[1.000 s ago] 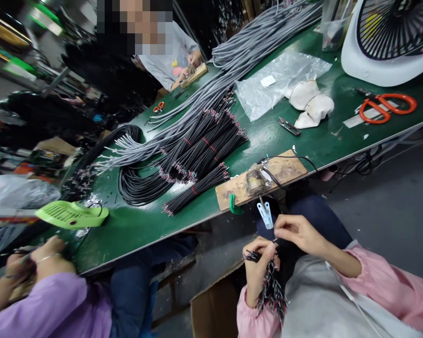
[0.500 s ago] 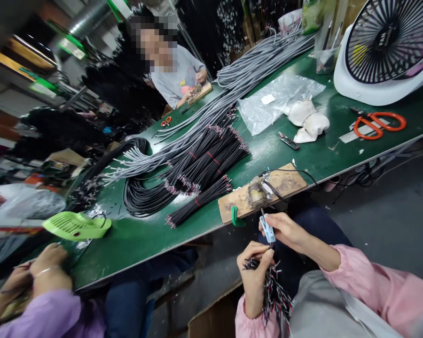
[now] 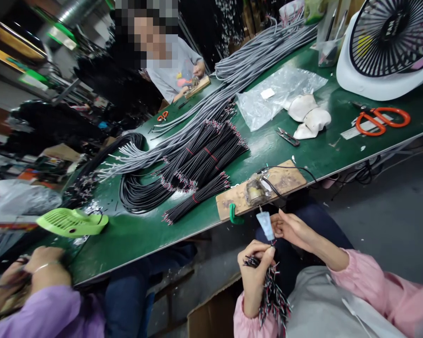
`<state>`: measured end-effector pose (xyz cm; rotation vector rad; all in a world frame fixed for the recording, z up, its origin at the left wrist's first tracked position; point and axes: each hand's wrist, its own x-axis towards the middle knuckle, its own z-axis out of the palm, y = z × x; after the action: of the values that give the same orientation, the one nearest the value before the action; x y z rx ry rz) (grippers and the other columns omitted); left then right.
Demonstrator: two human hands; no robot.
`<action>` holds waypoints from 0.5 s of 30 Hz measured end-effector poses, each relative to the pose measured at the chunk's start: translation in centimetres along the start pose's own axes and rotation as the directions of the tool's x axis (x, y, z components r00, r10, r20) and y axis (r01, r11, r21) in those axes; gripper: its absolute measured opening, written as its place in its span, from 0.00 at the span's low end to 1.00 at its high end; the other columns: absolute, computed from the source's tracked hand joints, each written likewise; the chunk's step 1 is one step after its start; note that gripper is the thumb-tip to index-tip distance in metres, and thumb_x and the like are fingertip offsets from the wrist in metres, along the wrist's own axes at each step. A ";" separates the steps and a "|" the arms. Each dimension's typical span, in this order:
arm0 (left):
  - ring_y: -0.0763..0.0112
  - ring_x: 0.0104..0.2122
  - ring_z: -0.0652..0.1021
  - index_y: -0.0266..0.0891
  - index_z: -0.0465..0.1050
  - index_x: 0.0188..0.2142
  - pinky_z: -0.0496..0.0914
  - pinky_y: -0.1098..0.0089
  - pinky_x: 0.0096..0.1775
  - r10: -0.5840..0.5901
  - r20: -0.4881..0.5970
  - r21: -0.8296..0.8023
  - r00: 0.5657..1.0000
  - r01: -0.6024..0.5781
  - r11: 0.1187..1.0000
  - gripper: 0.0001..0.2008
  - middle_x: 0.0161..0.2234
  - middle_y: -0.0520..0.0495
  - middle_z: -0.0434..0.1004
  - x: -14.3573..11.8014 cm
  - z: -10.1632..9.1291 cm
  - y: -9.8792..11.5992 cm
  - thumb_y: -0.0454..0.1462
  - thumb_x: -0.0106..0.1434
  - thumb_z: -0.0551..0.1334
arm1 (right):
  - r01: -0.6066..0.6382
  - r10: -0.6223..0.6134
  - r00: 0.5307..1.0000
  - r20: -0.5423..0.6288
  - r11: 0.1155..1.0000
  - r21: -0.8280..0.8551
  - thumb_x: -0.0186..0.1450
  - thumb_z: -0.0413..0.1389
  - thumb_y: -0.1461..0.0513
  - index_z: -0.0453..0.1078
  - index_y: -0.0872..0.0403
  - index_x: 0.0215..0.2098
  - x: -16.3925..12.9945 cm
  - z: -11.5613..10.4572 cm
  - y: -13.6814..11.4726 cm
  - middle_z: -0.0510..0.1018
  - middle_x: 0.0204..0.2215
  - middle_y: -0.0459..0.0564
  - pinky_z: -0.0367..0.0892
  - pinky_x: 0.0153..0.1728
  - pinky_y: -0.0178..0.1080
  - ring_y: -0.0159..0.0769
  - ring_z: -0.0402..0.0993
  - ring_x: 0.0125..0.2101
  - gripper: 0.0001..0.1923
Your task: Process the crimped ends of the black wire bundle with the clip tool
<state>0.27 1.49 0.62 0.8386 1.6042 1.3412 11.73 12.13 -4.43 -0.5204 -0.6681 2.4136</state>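
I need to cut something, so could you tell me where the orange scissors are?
The orange scissors lie on the green table's right end, just below the white fan.

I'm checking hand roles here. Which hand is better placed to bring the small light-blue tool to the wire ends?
Right. The right hand already grips the small light-blue tool, just above the black wire bundle, which the left hand is busy clutching below the green table.

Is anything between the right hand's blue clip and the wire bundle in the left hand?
Nothing visible: the blue clip in the right hand hangs just above the wire bundle gripped by the left hand.
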 end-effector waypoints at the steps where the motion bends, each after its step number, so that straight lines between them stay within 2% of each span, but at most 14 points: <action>1: 0.77 0.16 0.71 0.34 0.74 0.24 0.65 0.75 0.18 -0.013 0.006 0.002 1.000 0.013 1.000 0.09 0.21 0.51 0.69 -0.1 -0.1 0.0 0.39 0.53 0.66 | 0.022 -0.024 0.999 -0.030 0.996 -0.087 0.64 0.53 0.51 0.73 0.60 0.35 -0.4 -0.4 -0.2 0.72 0.24 0.49 0.56 0.26 0.32 0.28 0.64 0.25 0.19; 3: 0.77 0.15 0.70 0.34 0.74 0.22 0.64 0.75 0.18 -0.059 0.028 0.006 0.998 0.059 0.998 0.11 0.19 0.52 0.69 -0.5 -0.1 -0.2 0.40 0.53 0.66 | 0.055 -0.083 0.993 -0.084 0.953 -0.297 0.62 0.56 0.53 0.73 0.59 0.35 -1.3 -0.8 -0.6 0.71 0.24 0.47 0.57 0.28 0.33 0.29 0.64 0.26 0.16; 6: 0.77 0.12 0.67 0.33 0.72 0.19 0.61 0.75 0.15 -0.195 0.055 0.002 0.979 0.195 0.981 0.17 0.14 0.52 0.66 -1.1 0.0 -0.8 0.45 0.55 0.63 | 0.075 -0.155 0.984 -0.093 0.817 -0.571 0.60 0.58 0.56 0.72 0.58 0.31 -2.6 -0.3 -1.4 0.71 0.24 0.46 0.58 0.29 0.34 0.31 0.65 0.27 0.11; 8: 0.77 0.11 0.65 0.33 0.72 0.20 0.59 0.75 0.14 -0.295 0.068 -0.011 0.953 0.297 0.955 0.18 0.12 0.53 0.64 -1.4 0.2 -1.1 0.46 0.55 0.63 | 0.116 -0.185 0.982 -0.023 0.702 -0.703 0.59 0.59 0.58 0.72 0.58 0.28 -3.3 0.6 -1.9 0.71 0.24 0.46 0.59 0.28 0.34 0.31 0.65 0.26 0.10; 10: 0.78 0.12 0.65 0.33 0.71 0.22 0.59 0.76 0.14 -0.340 0.080 -0.014 0.937 0.342 0.940 0.16 0.13 0.54 0.64 -1.6 0.6 -1.4 0.46 0.52 0.65 | 0.202 -0.196 0.975 0.106 0.575 -0.793 0.59 0.59 0.60 0.74 0.57 0.27 -3.7 1.9 -2.4 0.72 0.25 0.47 0.60 0.31 0.35 0.32 0.66 0.28 0.07; 13: 0.78 0.15 0.65 0.33 0.69 0.22 0.61 0.76 0.18 -0.306 0.077 0.001 0.949 0.307 0.952 0.15 0.15 0.55 0.65 -1.7 1.2 -1.4 0.43 0.48 0.68 | 0.323 -0.167 0.946 0.277 0.428 -0.844 0.60 0.58 0.64 0.75 0.56 0.30 -3.9 3.7 -2.7 0.75 0.27 0.49 0.61 0.36 0.37 0.34 0.68 0.32 0.04; 15: 0.78 0.17 0.66 0.34 0.67 0.21 0.62 0.75 0.21 -0.268 0.083 -0.004 0.960 0.269 0.963 0.15 0.17 0.55 0.65 -1.6 1.5 -1.4 0.41 0.47 0.69 | 0.345 -0.168 0.938 0.304 0.367 -0.864 0.59 0.57 0.66 0.75 0.57 0.29 -3.9 4.2 -2.8 0.75 0.27 0.49 0.61 0.36 0.37 0.34 0.67 0.32 0.04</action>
<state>2.29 0.38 -0.50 0.6315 1.5780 1.1118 13.80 10.26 1.27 -0.5514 -2.0358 1.5754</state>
